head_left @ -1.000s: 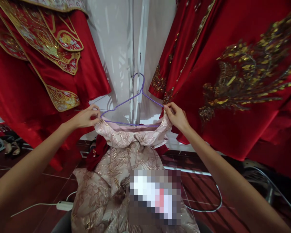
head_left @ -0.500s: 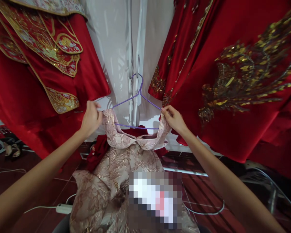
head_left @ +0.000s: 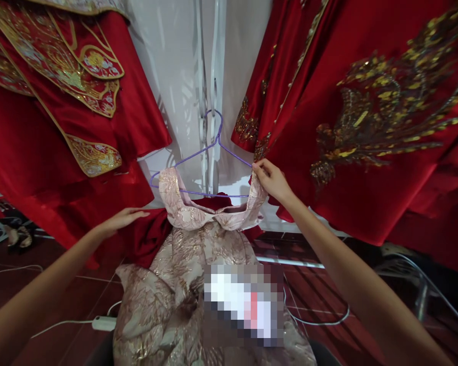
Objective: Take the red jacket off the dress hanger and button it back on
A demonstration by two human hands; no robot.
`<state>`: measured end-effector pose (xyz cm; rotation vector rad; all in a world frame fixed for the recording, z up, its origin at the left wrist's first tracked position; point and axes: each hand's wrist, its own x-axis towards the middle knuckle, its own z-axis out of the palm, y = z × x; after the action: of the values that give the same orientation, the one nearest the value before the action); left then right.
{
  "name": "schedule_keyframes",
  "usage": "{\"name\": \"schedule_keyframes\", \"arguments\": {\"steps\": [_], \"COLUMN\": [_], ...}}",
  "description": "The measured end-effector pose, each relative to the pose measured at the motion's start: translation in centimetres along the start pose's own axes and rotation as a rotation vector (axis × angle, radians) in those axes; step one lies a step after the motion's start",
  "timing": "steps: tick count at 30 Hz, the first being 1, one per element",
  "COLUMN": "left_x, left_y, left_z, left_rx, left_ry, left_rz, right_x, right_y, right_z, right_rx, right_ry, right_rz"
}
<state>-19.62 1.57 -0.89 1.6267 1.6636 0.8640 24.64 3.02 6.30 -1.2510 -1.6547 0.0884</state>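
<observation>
My right hand (head_left: 272,179) pinches the right shoulder of the pink brocade dress (head_left: 198,244) against the end of the purple hanger (head_left: 206,152), fingers closed on fabric and wire together. The dress hangs from the hanger in front of me, its skirt spilling down toward my lap. My left hand (head_left: 122,218) is flat and holds nothing, resting near a dark red cloth (head_left: 147,236) (just left of the dress). Red embroidered gowns (head_left: 366,127) hang on both sides.

Under my right hand (head_left: 273,180) the pink dress (head_left: 198,244) is stiff brocade cloth, faintly shiny with raised gold threads. Its thin purple hanger (head_left: 209,152) looks like smooth coated wire. By my left hand (head_left: 120,219), glossy red satin (head_left: 145,239).
</observation>
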Motion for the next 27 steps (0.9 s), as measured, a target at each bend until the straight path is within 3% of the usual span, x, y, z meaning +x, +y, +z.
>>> {"name": "schedule_keyframes", "arguments": {"steps": [3,6,9,11,14,16,21,23,25,27], "left_x": [1.6,3.8,4.4,3.4,1.0,0.1,1.1,1.4,1.5,1.6], "left_y": [3.7,9.3,15.3,18.1,19.1,18.4,17.0,17.4,17.9,18.3], "left_z": [-2.0,-2.6,-0.6,1.9,5.2,5.5,0.9,-0.7,-1.3,-1.2], "left_rx": [-0.09,-0.164,-0.258,-0.224,-0.033,0.071,0.392,0.491,0.576,0.617], "left_ry": [0.061,0.238,0.416,0.409,0.326,0.25,0.066,-0.022,-0.031,-0.014], "left_rz": [-0.037,0.117,0.289,0.422,0.5,0.477,0.404,0.439,0.538,0.603], "right_x": [0.0,-0.7,-2.1,-3.2,-4.1,-4.1,-1.8,-0.2,1.8,3.8], "right_y": [-0.2,-1.8,-4.3,-5.9,-7.1,-7.0,-5.9,-5.3,-4.7,-4.3], "right_z": [-0.2,-0.7,-1.1,-1.1,-0.9,-1.1,-3.3,-4.3,-4.8,-4.5], "right_rx": [-0.012,-0.045,-0.128,-0.178,-0.213,-0.211,-0.238,-0.259,-0.257,-0.22], "right_ry": [-0.004,0.036,0.156,0.231,0.274,0.249,0.095,-0.032,-0.306,-0.695], "right_rz": [-0.004,0.012,0.027,0.016,0.018,0.033,0.031,0.058,0.139,0.27]}}
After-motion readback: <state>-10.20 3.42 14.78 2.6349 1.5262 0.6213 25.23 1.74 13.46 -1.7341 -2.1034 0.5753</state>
